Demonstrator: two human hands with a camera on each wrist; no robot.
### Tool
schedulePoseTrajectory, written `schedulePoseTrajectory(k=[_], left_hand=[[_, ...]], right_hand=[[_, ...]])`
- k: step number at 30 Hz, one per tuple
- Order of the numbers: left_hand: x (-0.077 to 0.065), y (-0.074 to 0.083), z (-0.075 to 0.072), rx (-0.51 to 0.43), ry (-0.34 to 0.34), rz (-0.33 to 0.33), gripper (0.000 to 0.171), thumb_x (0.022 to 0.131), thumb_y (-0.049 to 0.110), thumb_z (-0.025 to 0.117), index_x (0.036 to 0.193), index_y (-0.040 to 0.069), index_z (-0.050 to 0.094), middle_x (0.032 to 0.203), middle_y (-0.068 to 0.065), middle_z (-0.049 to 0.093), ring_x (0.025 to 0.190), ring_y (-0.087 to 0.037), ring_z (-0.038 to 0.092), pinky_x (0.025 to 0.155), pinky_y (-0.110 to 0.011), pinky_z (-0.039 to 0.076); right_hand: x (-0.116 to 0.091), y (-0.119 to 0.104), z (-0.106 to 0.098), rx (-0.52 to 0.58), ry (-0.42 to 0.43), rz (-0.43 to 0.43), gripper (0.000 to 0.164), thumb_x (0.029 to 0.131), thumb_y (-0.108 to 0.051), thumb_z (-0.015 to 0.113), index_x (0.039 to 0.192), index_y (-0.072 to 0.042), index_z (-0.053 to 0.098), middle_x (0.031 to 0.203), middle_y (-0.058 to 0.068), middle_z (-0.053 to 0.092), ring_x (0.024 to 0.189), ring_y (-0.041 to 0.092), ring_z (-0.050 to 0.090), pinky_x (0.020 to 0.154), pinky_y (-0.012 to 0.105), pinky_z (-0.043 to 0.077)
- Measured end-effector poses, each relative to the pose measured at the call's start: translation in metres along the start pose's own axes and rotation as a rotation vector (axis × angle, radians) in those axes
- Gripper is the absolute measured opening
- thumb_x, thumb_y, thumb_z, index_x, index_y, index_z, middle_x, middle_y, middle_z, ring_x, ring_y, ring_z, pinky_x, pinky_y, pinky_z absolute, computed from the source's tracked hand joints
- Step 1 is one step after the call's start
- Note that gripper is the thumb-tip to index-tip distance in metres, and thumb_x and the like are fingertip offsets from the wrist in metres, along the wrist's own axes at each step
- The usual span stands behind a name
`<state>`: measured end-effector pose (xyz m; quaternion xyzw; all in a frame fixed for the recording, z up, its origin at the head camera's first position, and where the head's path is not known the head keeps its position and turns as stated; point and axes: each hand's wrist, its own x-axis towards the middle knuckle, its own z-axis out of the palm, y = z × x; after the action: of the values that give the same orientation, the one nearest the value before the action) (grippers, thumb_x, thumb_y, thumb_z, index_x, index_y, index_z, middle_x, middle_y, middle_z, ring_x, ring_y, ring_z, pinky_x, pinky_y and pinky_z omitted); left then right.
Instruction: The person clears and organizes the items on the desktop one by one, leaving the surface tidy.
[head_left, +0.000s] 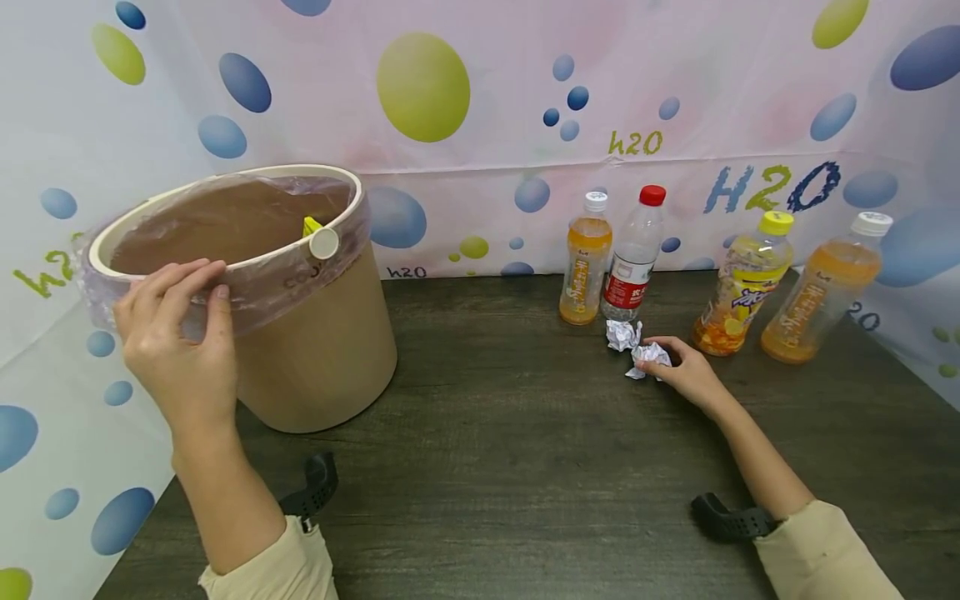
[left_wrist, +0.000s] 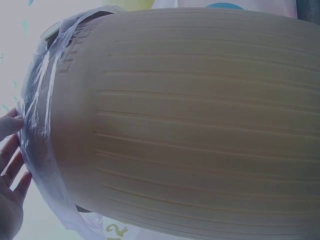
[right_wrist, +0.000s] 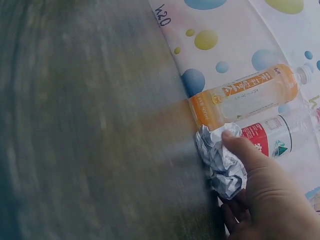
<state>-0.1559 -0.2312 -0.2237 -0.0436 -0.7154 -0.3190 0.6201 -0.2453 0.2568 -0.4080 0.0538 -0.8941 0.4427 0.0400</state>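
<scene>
In the head view, my left hand [head_left: 176, 333] rests on the near rim of a beige trash bin [head_left: 322, 350] lined with a thin clear plastic bag [head_left: 262, 300]. Its fingers touch the bag-covered edge, as the left wrist view also shows, where the hand [left_wrist: 10, 200] is partly cut off. My right hand [head_left: 690, 375] pinches a crumpled white paper ball [head_left: 651, 358] between thumb and fingers at the tabletop. A second paper ball [head_left: 622, 335] lies right beside it. In the right wrist view, the thumb presses the crumpled paper [right_wrist: 225, 165]; the two balls are hard to tell apart there.
Behind the paper stand an orange drink bottle [head_left: 585, 267] and a red-capped clear bottle [head_left: 630, 258]. Right of the hand are a yellow-capped bottle [head_left: 742, 292] and another orange drink bottle [head_left: 821, 292]. Something yellow [head_left: 311, 225] shows inside the bin. A patterned curtain [head_left: 495, 83] hangs behind the dark table [head_left: 487, 467].
</scene>
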Motion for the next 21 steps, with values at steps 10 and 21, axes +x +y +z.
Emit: schedulePoseTrajectory(k=[10,21], left_hand=[[0.0006,-0.0005,-0.0005,-0.001,0.007,-0.004,0.011,0.08,-0.003,0.064,0.088,-0.006,0.071,0.093,-0.018,0.066,0.1,-0.028,0.053,0.101,-0.03,0.027],[0.0002,-0.0055,-0.0003,-0.004,-0.001,0.013,0.011,0.08,-0.003,0.065,0.088,-0.005,0.071,0.093,-0.017,0.067,0.1,-0.029,0.053,0.1,-0.031,0.027]], right_hand=[[0.0003,-0.0011,-0.0016,0.005,-0.034,0.009,0.061,0.087,-0.034,0.062,0.134,0.0,0.041,0.134,0.028,0.038,0.12,0.042,0.035,0.092,0.056,0.03],[0.0027,0.002,-0.0027,-0.018,-0.056,0.029,0.073,0.086,-0.033,0.063,0.141,0.0,0.029,0.14,0.029,0.028,0.126,0.046,0.025,0.097,0.06,0.022]])
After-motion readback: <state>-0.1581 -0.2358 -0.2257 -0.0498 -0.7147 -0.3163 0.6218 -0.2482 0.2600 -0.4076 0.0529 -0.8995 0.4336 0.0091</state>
